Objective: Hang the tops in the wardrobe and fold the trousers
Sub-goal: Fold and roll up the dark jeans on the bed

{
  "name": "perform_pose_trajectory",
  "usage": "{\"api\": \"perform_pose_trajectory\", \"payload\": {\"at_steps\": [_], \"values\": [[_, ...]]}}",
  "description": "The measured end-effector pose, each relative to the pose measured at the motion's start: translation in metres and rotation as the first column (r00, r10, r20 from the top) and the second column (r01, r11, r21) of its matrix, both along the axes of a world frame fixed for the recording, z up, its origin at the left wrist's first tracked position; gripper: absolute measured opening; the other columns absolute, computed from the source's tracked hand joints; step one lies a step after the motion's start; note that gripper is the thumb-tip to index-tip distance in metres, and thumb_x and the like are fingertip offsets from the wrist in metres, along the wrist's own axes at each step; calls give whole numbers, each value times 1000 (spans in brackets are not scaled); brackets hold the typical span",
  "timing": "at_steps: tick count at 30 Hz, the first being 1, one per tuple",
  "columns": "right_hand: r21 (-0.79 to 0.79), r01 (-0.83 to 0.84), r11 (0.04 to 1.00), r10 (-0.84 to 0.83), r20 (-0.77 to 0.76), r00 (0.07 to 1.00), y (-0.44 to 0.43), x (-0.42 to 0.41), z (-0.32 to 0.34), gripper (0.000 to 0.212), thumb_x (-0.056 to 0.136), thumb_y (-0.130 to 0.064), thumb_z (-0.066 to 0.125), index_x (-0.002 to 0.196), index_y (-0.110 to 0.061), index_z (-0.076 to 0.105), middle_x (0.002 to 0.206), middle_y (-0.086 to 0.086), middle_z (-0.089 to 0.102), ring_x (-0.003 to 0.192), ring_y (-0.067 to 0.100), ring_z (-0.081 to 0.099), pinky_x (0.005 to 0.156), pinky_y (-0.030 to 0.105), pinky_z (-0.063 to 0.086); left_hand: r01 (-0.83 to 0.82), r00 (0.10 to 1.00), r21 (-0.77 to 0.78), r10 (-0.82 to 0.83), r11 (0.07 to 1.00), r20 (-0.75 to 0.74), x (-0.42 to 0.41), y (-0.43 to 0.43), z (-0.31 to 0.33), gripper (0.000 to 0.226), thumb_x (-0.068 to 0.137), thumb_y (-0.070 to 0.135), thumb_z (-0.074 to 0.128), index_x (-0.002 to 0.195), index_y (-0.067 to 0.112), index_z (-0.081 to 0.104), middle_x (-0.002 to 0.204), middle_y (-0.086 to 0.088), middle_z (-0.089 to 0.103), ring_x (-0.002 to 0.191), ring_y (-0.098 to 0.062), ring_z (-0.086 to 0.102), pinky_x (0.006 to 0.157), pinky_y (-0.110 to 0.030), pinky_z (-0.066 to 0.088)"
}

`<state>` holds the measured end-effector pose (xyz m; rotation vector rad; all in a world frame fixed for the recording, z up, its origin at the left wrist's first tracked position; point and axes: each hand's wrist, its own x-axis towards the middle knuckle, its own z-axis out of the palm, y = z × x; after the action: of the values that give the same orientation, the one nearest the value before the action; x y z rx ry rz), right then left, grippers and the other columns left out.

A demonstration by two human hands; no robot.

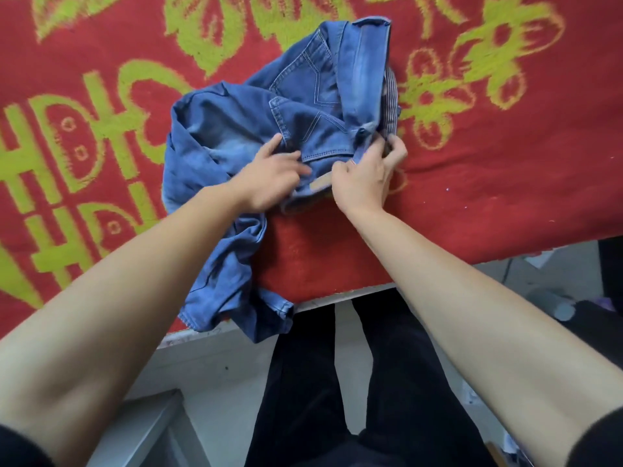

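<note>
A pair of blue jeans lies crumpled on a red blanket with yellow-green patterns. The back pockets face up and the waistband is at the right, near my hands. One leg trails off the bed's near edge. My left hand rests on the denim just below a back pocket, index finger stretched out. My right hand pinches the waistband at a belt loop, fingers curled round the fabric. No tops or wardrobe are in view.
The bed's near edge runs diagonally across the frame, with my dark-trousered legs standing against it. A grey floor and a low grey box are at lower left. Dark clutter sits on the floor at right.
</note>
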<state>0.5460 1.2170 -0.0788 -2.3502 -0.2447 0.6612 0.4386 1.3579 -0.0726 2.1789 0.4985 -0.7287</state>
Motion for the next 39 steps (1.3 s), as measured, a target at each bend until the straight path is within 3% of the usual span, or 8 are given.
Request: {"api": "perform_pose_trajectory", "payload": {"at_steps": [4,9,12,16,21,23,26,39], "values": [[-171,-547,819,573,284,769,-35,3,-20,43,80,0,46,121,-9,58,149,22,33,124,45,43,101,48,45,-743,641,6,708,670,295,21,31,17,49,77,20,38,124,15,52,113,0,65,99,-19,64,94,-38,49],[-385,-793,472,875,315,368,-85,18,-41,57,84,-3,30,132,-13,58,142,19,45,119,54,47,80,54,54,-192,970,549,73,813,231,54,43,32,115,70,18,76,156,22,1,161,-20,3,147,-39,12,114,-50,28],[-414,-818,400,897,360,256,-92,22,-48,52,84,-1,38,130,-12,61,133,18,55,117,55,51,72,49,54,141,947,645,-293,751,134,72,23,24,123,66,16,78,156,25,-5,159,-18,17,147,-38,15,110,-56,25],[-137,-768,626,757,344,556,-101,29,-40,72,71,11,53,135,-21,48,145,10,25,125,43,47,92,45,52,39,983,587,-135,809,120,80,0,20,98,73,5,66,155,24,14,112,-15,64,106,-39,58,83,-45,40],[14,-54,998,54,40,998,-108,21,-43,71,71,2,61,135,-18,39,130,11,42,102,20,58,92,29,48,-230,968,420,160,878,195,41,-7,13,43,82,35,69,123,26,60,109,-9,71,104,-37,62,82,-43,49],[-93,65,994,-89,-287,954,-111,25,-54,66,79,-4,61,140,-23,44,119,8,58,107,25,61,98,33,47,-283,952,330,222,900,211,19,-7,16,38,79,46,73,110,25,69,101,-7,74,97,-33,66,80,-40,51],[-175,-276,945,165,-474,865,-115,33,-50,45,89,-5,60,132,-19,59,122,10,67,118,28,61,93,29,44,-308,950,266,278,913,143,-8,-9,31,49,68,58,80,103,24,73,94,-5,74,91,-28,68,78,-36,52],[-65,-522,850,507,-162,846,2,74,198,37,92,-16,56,127,-15,46,123,11,62,116,31,56,89,37,43,-80,997,818,29,570,77,-38,53,281,13,86,29,63,96,25,71,94,-2,70,96,-30,59,77,-36,43]]}}
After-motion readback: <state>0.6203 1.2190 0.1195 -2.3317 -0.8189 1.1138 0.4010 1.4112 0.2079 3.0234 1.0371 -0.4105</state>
